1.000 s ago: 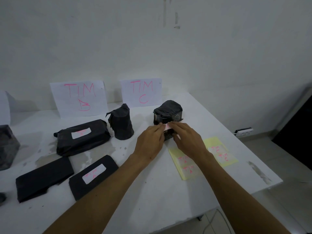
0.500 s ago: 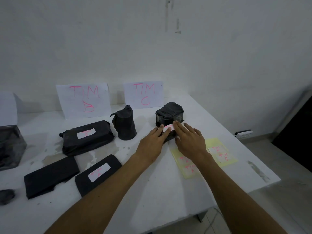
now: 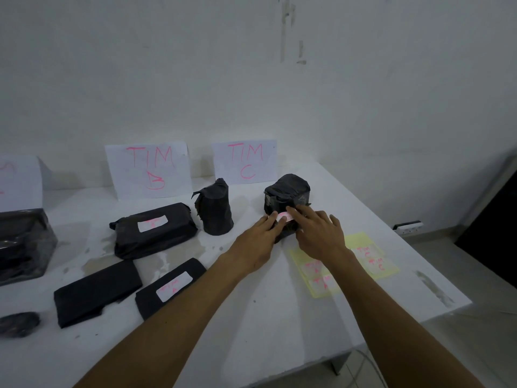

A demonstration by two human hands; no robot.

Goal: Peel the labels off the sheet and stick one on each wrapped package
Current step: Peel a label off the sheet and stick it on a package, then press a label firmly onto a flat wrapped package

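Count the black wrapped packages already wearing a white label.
3: the long black wrapped package below the TIM B sign, the flat black package at front, and the blocky black package under both hands' fingers.

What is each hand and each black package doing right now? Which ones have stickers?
left hand: flat, steadying the boxy package
right hand: fingers pressing the label down
label: on the boxy package
boxy package: being labelled
long package: labelled
upright package: standing, no label visible
flat package: labelled
bare flat package: no label visible
yellow label sheet: flat on table, some labels left
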